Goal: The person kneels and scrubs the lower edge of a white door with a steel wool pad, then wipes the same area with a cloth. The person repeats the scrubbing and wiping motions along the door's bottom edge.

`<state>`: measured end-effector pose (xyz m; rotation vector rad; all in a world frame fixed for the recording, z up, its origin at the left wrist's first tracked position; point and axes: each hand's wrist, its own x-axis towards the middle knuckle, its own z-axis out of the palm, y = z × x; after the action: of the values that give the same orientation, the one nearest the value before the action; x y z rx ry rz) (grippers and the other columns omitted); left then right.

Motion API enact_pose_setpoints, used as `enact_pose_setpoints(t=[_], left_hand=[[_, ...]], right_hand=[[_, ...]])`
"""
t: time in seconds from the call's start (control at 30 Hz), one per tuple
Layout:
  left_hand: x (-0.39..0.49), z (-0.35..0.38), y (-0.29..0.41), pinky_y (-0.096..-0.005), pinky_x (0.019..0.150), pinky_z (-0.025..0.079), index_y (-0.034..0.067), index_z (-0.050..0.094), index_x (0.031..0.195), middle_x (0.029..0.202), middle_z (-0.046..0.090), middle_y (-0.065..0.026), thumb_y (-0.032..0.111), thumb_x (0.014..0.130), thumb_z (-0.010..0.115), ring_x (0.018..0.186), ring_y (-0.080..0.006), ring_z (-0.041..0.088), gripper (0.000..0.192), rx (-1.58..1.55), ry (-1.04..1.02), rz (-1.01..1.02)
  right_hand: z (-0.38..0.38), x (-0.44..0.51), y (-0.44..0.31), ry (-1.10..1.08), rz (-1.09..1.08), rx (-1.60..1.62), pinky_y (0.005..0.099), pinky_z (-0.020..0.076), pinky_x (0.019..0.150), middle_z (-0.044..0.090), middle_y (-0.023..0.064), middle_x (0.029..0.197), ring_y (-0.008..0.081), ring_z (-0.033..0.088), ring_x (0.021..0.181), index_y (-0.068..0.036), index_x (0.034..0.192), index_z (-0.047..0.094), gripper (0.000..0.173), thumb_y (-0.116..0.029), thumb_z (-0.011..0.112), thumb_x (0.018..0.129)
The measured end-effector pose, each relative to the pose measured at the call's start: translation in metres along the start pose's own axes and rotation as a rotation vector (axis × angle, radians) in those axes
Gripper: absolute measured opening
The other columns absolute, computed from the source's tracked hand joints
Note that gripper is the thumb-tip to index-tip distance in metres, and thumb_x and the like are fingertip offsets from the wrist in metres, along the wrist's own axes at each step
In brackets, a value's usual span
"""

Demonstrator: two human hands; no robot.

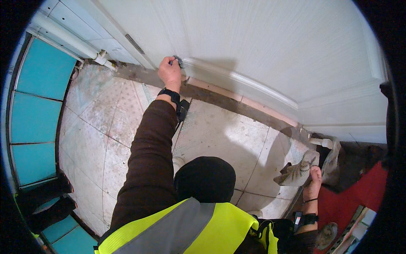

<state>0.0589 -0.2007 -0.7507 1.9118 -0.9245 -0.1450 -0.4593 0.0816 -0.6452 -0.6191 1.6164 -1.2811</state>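
My left hand point(171, 71) reaches forward and pinches a dark grey scouring pad point(178, 61), pressed to the lower part of a white door point(253, 38). The pad sits beside the end of a raised moulding strip point(241, 77) on the door. Off to the right, my right hand point(314, 177) grips a bunched striped cloth point(296, 173), held above the floor. Parts of the cloth behind the fingers are hidden. A black strap with a small device circles each wrist.
Stained patterned tiles point(219, 123) cover the floor, with a dark strip point(215, 96) below the door. Turquoise panels point(36, 117) line the left. A white pipe point(63, 35) runs at upper left; a short pipe point(322, 143) protrudes at right near a red mat point(345, 200).
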Motion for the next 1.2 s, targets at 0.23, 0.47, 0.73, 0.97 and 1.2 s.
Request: enact_pose_setpoints(t=[0.23,0.47,0.73,0.97,1.2], left_hand=[[-0.006,0.013,-0.010,-0.0383,0.060,0.047,0.006,0.062,0.071,0.069,0.061,-0.0157,0.011,0.067,0.064,0.065,-0.0344,0.059,0.007,0.132,-0.010,0.042],[0.016,-0.009,0.005,-0.0352,0.063,0.047,0.007,0.063,0.072,0.071,0.062,-0.0130,0.013,0.067,0.065,0.067,-0.0294,0.060,0.008,-0.019,-0.006,0.087],[0.029,-0.021,0.020,-0.0328,0.062,0.046,0.006,0.064,0.073,0.071,0.063,-0.0120,0.013,0.067,0.065,0.065,-0.0270,0.060,0.010,-0.102,0.020,0.134],[0.012,-0.004,0.005,-0.0333,0.059,0.047,0.006,0.064,0.074,0.066,0.063,-0.0103,0.019,0.068,0.066,0.059,-0.0236,0.060,0.014,0.013,-0.054,-0.073],[0.047,-0.044,0.036,-0.0275,0.048,0.045,0.002,0.061,0.082,0.070,0.058,-0.0062,0.007,0.073,0.065,0.054,-0.0152,0.055,0.011,-0.566,-0.030,0.048]], right_hand=[[0.002,-0.008,-0.002,-0.005,-0.048,-0.061,0.0231,0.0410,0.067,0.056,-0.0021,0.078,0.0090,0.050,0.071,-0.009,0.079,0.054,0.004,-0.010,0.056,0.082],[0.004,-0.004,0.000,-0.001,-0.011,-0.026,0.0223,0.0398,0.070,0.055,-0.0031,0.077,0.0082,0.050,0.072,-0.008,0.081,0.055,0.002,-0.010,0.056,0.082],[0.002,0.000,0.008,0.023,0.020,-0.036,0.0218,0.0393,0.068,0.055,-0.0026,0.078,0.0086,0.049,0.071,-0.008,0.082,0.055,0.002,-0.009,0.055,0.082],[-0.001,-0.002,0.000,0.003,0.041,-0.100,0.0213,0.0393,0.067,0.055,-0.0021,0.077,0.0080,0.050,0.070,-0.007,0.083,0.054,0.002,-0.009,0.054,0.083],[0.002,0.018,0.015,-0.036,0.001,-0.021,0.0222,0.0402,0.069,0.055,-0.0024,0.079,0.0087,0.050,0.073,-0.007,0.082,0.055,0.002,-0.006,0.054,0.081]])
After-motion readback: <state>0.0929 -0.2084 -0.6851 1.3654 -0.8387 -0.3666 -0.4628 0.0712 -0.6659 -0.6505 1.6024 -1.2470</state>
